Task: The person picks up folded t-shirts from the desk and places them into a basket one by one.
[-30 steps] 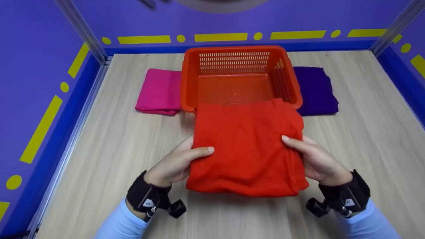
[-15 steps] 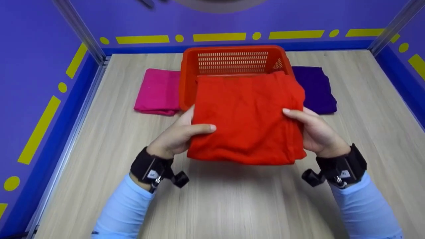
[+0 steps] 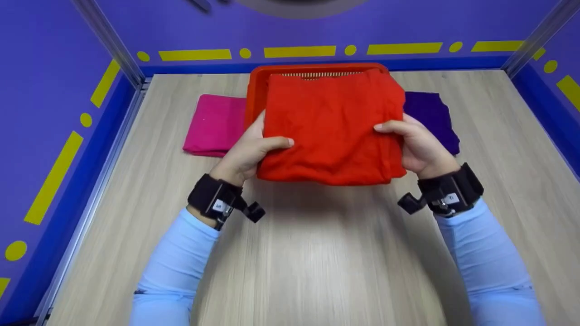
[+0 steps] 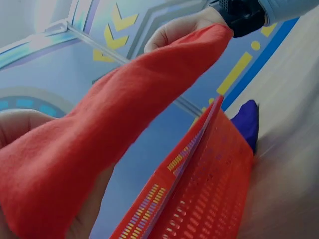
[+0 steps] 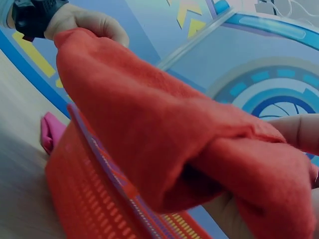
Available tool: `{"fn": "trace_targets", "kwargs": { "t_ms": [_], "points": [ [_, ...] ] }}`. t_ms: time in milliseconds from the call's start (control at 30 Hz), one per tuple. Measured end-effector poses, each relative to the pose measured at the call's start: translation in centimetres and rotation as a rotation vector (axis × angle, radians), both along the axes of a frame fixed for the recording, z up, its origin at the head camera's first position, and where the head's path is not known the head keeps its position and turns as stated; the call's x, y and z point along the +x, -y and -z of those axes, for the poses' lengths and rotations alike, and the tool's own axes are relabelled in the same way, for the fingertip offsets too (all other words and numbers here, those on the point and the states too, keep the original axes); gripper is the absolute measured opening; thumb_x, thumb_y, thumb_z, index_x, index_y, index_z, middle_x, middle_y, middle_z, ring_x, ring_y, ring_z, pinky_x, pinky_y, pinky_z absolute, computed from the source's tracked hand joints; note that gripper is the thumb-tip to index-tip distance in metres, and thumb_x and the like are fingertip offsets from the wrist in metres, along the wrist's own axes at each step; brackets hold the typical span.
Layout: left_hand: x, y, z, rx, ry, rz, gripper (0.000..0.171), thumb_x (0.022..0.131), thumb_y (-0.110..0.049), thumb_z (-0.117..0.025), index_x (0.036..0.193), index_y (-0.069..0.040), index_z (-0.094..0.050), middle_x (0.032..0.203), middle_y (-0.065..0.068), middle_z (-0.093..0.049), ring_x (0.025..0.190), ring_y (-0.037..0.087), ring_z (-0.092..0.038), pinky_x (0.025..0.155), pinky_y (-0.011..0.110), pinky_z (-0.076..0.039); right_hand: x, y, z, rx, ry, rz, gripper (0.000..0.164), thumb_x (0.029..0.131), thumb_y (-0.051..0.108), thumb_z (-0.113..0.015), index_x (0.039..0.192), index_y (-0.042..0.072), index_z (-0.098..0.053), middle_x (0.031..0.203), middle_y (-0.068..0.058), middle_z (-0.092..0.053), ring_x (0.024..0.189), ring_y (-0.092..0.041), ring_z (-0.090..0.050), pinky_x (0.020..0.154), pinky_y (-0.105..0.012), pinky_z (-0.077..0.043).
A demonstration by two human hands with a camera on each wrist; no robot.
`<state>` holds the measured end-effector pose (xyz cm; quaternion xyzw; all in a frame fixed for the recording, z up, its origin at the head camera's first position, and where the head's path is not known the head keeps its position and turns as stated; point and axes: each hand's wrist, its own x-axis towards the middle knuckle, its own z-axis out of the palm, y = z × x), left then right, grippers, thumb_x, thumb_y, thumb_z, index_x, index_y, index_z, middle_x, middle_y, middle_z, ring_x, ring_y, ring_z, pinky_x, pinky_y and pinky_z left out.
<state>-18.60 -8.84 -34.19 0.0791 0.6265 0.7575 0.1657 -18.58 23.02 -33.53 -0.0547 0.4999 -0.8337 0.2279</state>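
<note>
A folded red cloth (image 3: 331, 127) is held flat between both hands, raised over the orange-red plastic basket (image 3: 254, 97). My left hand (image 3: 249, 147) grips its left edge, thumb on top and fingers underneath. At the opposite edge, my right hand (image 3: 419, 142) pinches it the same way. Both wrist views show the cloth (image 4: 114, 114) above the level of the basket's rim, and the right wrist view shows a loose fold (image 5: 199, 169) near the right hand. In the head view the cloth hides most of the basket's inside.
A folded pink cloth (image 3: 213, 124) lies on the wooden table (image 3: 312, 262) left of the basket. To its right lies a folded dark purple cloth (image 3: 432, 117), partly behind the right hand. Blue-purple walls (image 3: 50, 90) with yellow marks enclose the table at the back and sides.
Both hands have carried the red cloth forward, from in front of the basket to over it. The basket and the other two cloths have stayed in place.
</note>
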Motion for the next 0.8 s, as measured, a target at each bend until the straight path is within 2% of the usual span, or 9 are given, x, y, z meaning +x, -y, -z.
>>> {"fn": "trace_targets", "kwargs": {
  "t_ms": [200,400,567,800],
  "points": [
    [-1.9,-0.3,0.0,-0.028,-0.005,-0.062,0.088,0.081,-0.002,-0.075,0.156,-0.021,-0.033,0.138,0.011,-0.047,0.124,0.027,-0.046,0.104,0.040,-0.040,-2.2,0.1,-0.5,-0.049,0.010,0.019,0.025,0.102,-0.004,-0.050,0.125,0.005,-0.047,0.111,-0.010,-0.061,0.101,-0.024,-0.064,0.086,-0.037,-0.056],
    [-3.8,-0.5,0.6,-0.059,-0.014,-0.101,0.088,0.080,0.002,-0.074,0.155,-0.019,-0.032,0.140,0.010,-0.047,0.124,0.026,-0.046,0.105,0.038,-0.039,-4.4,0.5,-0.5,0.047,0.054,0.088,0.030,0.100,0.001,-0.058,0.128,0.007,-0.050,0.117,-0.008,-0.058,0.107,-0.025,-0.059,0.090,-0.037,-0.052],
    [-5.1,-0.6,1.2,-0.112,0.035,-0.158,0.099,0.082,0.004,-0.074,0.161,-0.023,-0.021,0.148,0.007,-0.041,0.130,0.025,-0.042,0.109,0.037,-0.037,-6.0,1.0,-0.2,0.099,0.096,0.140,0.034,0.096,0.002,-0.065,0.127,0.010,-0.053,0.121,-0.007,-0.056,0.111,-0.025,-0.056,0.094,-0.038,-0.049],
    [-6.4,-0.9,2.3,-0.174,0.049,-0.207,0.101,0.081,0.009,-0.072,0.162,-0.022,-0.020,0.150,0.008,-0.041,0.130,0.024,-0.043,0.109,0.035,-0.036,-7.7,1.5,0.8,0.179,0.130,0.172,0.039,0.093,0.004,-0.069,0.128,0.012,-0.054,0.124,-0.005,-0.054,0.114,-0.024,-0.053,0.097,-0.037,-0.045]
  ]
}}
